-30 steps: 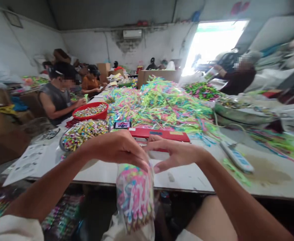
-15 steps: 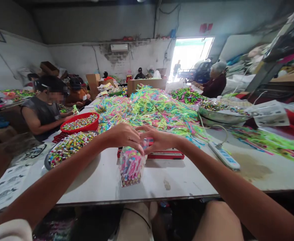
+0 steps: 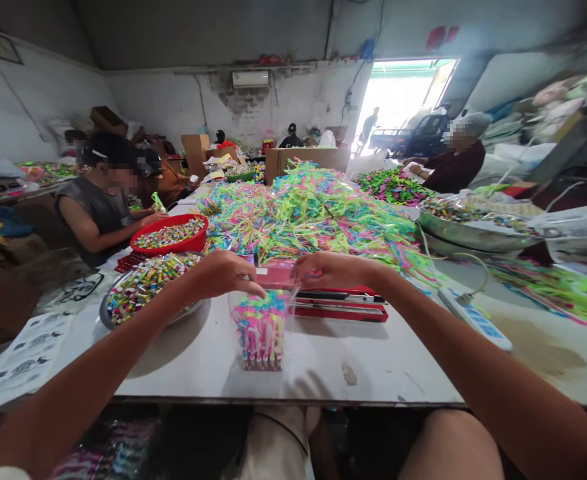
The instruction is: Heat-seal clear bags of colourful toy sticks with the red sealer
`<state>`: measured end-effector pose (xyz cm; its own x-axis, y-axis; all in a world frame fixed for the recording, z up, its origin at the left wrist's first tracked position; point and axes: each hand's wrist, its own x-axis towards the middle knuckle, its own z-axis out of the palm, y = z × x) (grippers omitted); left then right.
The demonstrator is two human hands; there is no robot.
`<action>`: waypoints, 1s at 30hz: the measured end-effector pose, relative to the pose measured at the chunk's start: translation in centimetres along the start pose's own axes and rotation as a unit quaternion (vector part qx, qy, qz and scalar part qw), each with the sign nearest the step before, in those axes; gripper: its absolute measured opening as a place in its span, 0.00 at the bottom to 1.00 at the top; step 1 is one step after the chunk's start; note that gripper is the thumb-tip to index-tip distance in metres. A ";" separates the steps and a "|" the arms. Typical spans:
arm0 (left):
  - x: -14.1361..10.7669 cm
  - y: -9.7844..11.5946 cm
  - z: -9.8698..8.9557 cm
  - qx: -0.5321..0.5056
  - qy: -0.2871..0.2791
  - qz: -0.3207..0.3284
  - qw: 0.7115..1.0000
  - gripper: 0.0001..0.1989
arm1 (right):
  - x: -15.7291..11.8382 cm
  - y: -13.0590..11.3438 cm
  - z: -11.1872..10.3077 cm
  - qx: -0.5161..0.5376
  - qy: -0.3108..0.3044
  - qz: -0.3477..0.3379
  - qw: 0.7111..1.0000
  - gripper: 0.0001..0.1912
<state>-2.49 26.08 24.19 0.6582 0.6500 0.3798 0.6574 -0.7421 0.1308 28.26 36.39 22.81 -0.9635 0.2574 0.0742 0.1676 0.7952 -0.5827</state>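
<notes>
A clear plastic bag (image 3: 262,330) packed with pink, blue and yellow pieces stands upright near the table's front edge. My left hand (image 3: 228,273) is at the bag's upper left, its fingers closed on the film of the opening. At the upper right, my right hand (image 3: 323,270) has its fingers bent around the other side of the bag's mouth, pinching the film. The opening is spread between both hands. Behind the bag and under my right hand lies a red sealing device (image 3: 341,308) with a metal strip.
A large heap of coloured strips (image 3: 318,207) covers the table's middle. A metal bowl (image 3: 104,310) and a red basin (image 3: 204,235) stand left, a power strip (image 3: 476,319) right. A person (image 3: 93,207) sits left, another (image 3: 458,160) at the back right.
My hands have moved apart from close together above the bag, and its top is now spread wider. The view has shifted slightly, and more of the red device shows.
</notes>
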 end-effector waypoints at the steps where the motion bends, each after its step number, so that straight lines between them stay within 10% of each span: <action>1: -0.5 -0.3 0.0 0.013 0.017 -0.018 1.000 0.25 | 0.1 -0.4 -0.2 0.011 0.002 0.000 1.000 0.11; 7: -3.7 -1.6 0.7 -0.029 0.253 -0.127 0.959 0.24 | -1.0 -2.3 -0.3 0.082 0.084 0.028 0.993 0.11; 10: -6.4 -1.6 2.7 -0.200 0.348 -0.194 0.895 0.29 | -2.4 -2.1 2.0 0.193 0.228 0.045 0.953 0.16; 14: -10.0 -0.4 8.2 -0.445 0.270 -0.257 0.815 0.42 | -3.4 -0.7 9.1 0.280 0.439 0.064 0.851 0.28; 19: -9.7 0.9 14.1 -0.537 0.272 -0.352 0.717 0.33 | -0.1 0.8 17.2 0.287 0.430 0.132 0.846 0.51; 24: -7.5 0.7 15.1 -0.503 0.425 -0.369 0.656 0.19 | 3.6 0.3 19.0 0.329 0.492 0.140 0.794 0.30; 30: -7.7 1.8 15.0 -0.403 0.490 -0.390 0.667 0.18 | 3.9 -1.4 20.3 0.252 0.599 0.157 0.744 0.21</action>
<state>-0.88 22.26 7.77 -0.5844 0.7644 0.2724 -0.0114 -0.3433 0.9391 20.00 25.15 7.47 0.0345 0.9315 0.3620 -0.0447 0.3633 -0.9306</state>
